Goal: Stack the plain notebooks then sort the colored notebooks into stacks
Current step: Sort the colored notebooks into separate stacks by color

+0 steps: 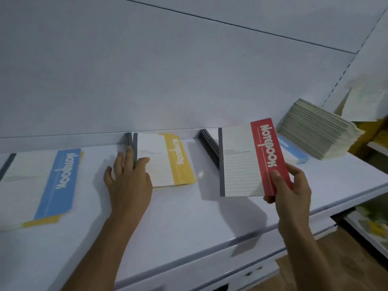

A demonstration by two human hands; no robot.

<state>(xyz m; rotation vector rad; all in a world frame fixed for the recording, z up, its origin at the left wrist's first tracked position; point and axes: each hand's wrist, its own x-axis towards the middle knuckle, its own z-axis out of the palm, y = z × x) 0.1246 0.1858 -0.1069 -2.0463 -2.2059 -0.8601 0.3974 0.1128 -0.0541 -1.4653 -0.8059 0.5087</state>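
My right hand (290,190) pinches a red-banded notebook (247,162) by its lower right corner and holds it above the white shelf (189,217). My left hand (129,177) rests with fingers spread on the left edge of a stack topped by a yellow-banded notebook (168,160). At the far left lies a blue-banded notebook (39,181) on top of a yellow one. A tall stack of plain cream notebooks (317,135) sits at the back right, with a blue-banded notebook (294,152) lying beside it.
Dark-spined notebooks (210,147) lie behind the red one near the shelf's back wall. The shelf's front edge (241,240) runs diagonally below my arms. A lower shelf with yellow items (373,225) shows at the right, and paper (361,106) hangs at the upper right.
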